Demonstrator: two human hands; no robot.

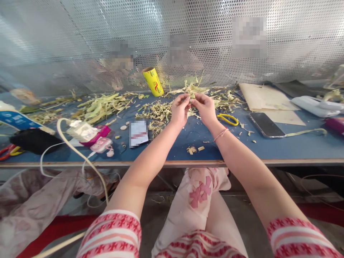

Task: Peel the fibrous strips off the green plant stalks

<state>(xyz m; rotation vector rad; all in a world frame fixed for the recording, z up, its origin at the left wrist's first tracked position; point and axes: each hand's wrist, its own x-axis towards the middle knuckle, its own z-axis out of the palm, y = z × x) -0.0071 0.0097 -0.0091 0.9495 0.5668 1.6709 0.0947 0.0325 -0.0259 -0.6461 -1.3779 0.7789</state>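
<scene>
Fingers [188, 98] of both hands pinched on a leaf strip [192, 95]

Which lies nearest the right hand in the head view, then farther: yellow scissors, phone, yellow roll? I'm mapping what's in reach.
From the right hand:
1. Yellow scissors, just right of the wrist.
2. Yellow roll, back left by the mesh.
3. Phone, farther right on the table.

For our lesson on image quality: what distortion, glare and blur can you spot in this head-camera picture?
Head view: the blue table edge bows slightly, wide-angle distortion; the perforated metal screen shows bright glare at upper left; both hands and the yellow roll stay sharp; several patches are deliberately pixelated.
</scene>
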